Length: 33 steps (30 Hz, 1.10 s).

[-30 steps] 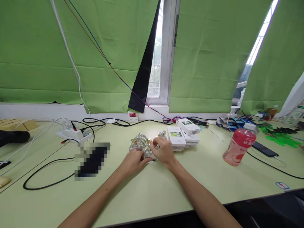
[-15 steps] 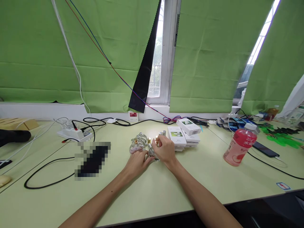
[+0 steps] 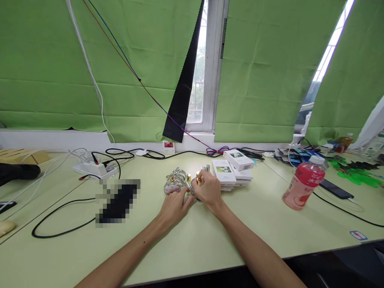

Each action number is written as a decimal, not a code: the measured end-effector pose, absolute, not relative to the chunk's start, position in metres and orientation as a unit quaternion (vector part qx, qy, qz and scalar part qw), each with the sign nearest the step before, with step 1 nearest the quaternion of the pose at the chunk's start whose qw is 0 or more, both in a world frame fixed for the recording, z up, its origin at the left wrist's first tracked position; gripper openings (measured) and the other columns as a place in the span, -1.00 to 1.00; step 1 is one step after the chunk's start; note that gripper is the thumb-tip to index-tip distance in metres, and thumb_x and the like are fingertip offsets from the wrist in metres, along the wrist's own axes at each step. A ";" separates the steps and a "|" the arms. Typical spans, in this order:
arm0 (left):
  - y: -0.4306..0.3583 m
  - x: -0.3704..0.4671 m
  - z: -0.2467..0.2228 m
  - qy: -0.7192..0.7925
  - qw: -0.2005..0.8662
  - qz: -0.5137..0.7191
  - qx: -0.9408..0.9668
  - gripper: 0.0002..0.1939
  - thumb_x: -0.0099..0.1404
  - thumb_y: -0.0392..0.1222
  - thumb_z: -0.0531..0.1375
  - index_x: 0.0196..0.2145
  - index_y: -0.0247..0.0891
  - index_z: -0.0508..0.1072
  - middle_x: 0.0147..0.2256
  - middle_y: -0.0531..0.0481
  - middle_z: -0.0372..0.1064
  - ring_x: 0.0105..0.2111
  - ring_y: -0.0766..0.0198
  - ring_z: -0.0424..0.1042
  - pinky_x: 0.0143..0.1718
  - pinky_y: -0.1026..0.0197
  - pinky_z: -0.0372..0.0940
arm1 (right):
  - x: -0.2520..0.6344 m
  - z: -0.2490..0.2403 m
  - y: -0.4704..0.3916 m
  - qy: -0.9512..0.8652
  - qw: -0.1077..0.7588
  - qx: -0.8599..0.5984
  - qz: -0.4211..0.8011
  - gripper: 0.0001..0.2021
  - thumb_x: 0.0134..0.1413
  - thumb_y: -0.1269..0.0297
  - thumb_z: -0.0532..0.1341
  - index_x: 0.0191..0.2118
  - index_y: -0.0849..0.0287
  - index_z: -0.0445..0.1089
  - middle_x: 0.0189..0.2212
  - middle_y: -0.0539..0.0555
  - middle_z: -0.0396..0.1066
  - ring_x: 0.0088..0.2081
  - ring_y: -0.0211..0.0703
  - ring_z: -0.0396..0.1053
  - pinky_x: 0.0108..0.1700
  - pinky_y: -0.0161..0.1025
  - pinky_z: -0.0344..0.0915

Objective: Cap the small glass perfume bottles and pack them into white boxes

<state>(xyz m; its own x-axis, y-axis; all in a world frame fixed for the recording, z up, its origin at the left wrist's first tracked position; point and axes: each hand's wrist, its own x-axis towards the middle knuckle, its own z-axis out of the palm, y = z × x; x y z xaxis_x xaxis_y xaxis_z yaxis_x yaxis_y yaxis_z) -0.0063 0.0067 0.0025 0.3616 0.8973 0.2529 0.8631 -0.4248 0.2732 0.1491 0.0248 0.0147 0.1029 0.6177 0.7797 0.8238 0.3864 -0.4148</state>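
my right hand (image 3: 209, 189) and left hand (image 3: 174, 206) curl at glass bottles (image 3: 173, 187); whether either grips one, i cannot tell.

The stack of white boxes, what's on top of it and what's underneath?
On top of the stack lies another white box, tilted, with a green picture. Underneath is the table; whatever surface the boxes cover can't be seen.

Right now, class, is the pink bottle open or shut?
Shut: the bottle has its white cap on top. How tightly it is screwed, I cannot tell.
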 end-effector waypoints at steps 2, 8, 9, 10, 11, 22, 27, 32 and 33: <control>0.007 -0.006 0.002 0.538 0.050 0.192 0.819 -0.59 0.45 0.12 -0.03 -0.09 -0.24 0.41 -0.56 0.00 0.44 -0.39 0.02 0.49 -0.41 0.16 0.06 | 0.149 0.014 0.025 -0.658 0.507 -0.547 -0.104 -0.89 0.02 0.35 0.13 -0.49 0.10 0.21 -0.63 -0.09 0.23 -0.58 -0.26 0.17 -0.47 -0.32 -0.04; 0.008 -0.003 -0.001 0.526 0.060 0.209 0.822 -0.65 0.45 0.06 -0.02 -0.28 -0.20 0.41 -0.60 0.03 0.40 -0.45 0.10 0.45 -0.42 0.19 0.05 | 0.147 0.015 0.025 -0.655 0.506 -0.550 -0.111 -0.88 0.05 0.37 0.13 -0.48 0.10 0.23 -0.61 -0.07 0.28 -0.56 -0.24 0.22 -0.46 -0.30 -0.01; 0.007 -0.003 -0.002 0.517 0.064 0.211 0.827 -0.65 0.45 0.04 -0.03 -0.31 -0.20 0.41 -0.61 0.04 0.38 -0.47 0.12 0.44 -0.43 0.20 0.04 | 0.147 0.015 0.025 -0.654 0.507 -0.551 -0.111 -0.88 0.05 0.37 0.13 -0.48 0.10 0.23 -0.61 -0.07 0.29 -0.57 -0.24 0.22 -0.47 -0.30 -0.01; 0.007 -0.003 -0.002 0.505 0.069 0.211 0.834 -0.66 0.46 0.01 -0.03 -0.31 -0.19 0.41 -0.62 0.05 0.37 -0.50 0.15 0.42 -0.44 0.20 0.02 | 0.147 0.015 0.026 -0.652 0.507 -0.552 -0.112 -0.88 0.05 0.37 0.13 -0.48 0.10 0.23 -0.60 -0.06 0.29 -0.56 -0.24 0.22 -0.46 -0.30 -0.01; 0.007 -0.002 -0.002 0.492 0.074 0.211 0.841 -0.67 0.46 -0.01 -0.04 -0.30 -0.19 0.43 -0.62 0.06 0.36 -0.53 0.17 0.40 -0.46 0.21 -0.01 | 0.147 0.014 0.026 -0.652 0.506 -0.554 -0.112 -0.88 0.06 0.37 0.13 -0.48 0.10 0.23 -0.60 -0.06 0.30 -0.56 -0.24 0.22 -0.46 -0.30 -0.01; 0.004 -0.003 -0.001 0.467 0.093 0.207 0.855 -0.69 0.43 -0.06 -0.03 -0.10 -0.17 0.45 -0.64 0.11 0.31 -0.58 0.21 0.36 -0.49 0.20 -0.02 | 0.148 0.013 0.026 -0.661 0.505 -0.544 -0.111 -0.83 0.19 0.32 0.15 -0.44 0.11 0.27 -0.55 -0.04 0.34 -0.55 -0.24 0.23 -0.47 -0.29 -0.02; 0.005 -0.004 -0.003 0.470 0.083 0.203 0.855 -0.70 0.43 -0.06 -0.02 -0.07 -0.17 0.43 -0.61 0.10 0.35 -0.57 0.18 0.38 -0.48 0.21 0.02 | 0.149 0.011 0.027 -0.660 0.523 -0.526 -0.114 -0.82 0.25 0.28 0.16 -0.41 0.12 0.34 -0.55 -0.03 0.34 -0.55 -0.23 0.24 -0.48 -0.28 -0.01; 0.007 -0.006 -0.002 0.486 0.079 0.237 0.838 -0.72 0.41 -0.09 -0.01 -0.09 -0.17 0.44 -0.57 0.09 0.39 -0.54 0.20 0.40 -0.44 0.22 0.10 | 0.147 0.014 0.024 -0.649 0.548 -0.502 -0.162 -0.82 0.31 0.29 0.13 -0.34 0.15 0.39 -0.54 -0.01 0.32 -0.53 -0.21 0.25 -0.46 -0.27 0.04; 0.007 -0.007 0.001 0.494 0.073 0.256 0.828 -0.73 0.41 -0.09 0.00 -0.13 -0.18 0.44 -0.57 0.09 0.39 -0.54 0.21 0.39 -0.43 0.22 0.11 | 0.147 0.016 0.023 -0.649 0.549 -0.495 -0.182 -0.80 0.32 0.30 0.11 -0.34 0.14 0.39 -0.54 0.00 0.32 -0.51 -0.20 0.25 -0.44 -0.26 0.06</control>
<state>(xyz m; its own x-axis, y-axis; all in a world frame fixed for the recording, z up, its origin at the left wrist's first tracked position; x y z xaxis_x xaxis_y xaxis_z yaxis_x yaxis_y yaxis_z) -0.0066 0.0075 0.0007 0.3806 0.8552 0.3518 0.7809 -0.5010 0.3731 0.1470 0.0230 0.0155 0.0928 0.4427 0.8918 0.8416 0.4438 -0.3079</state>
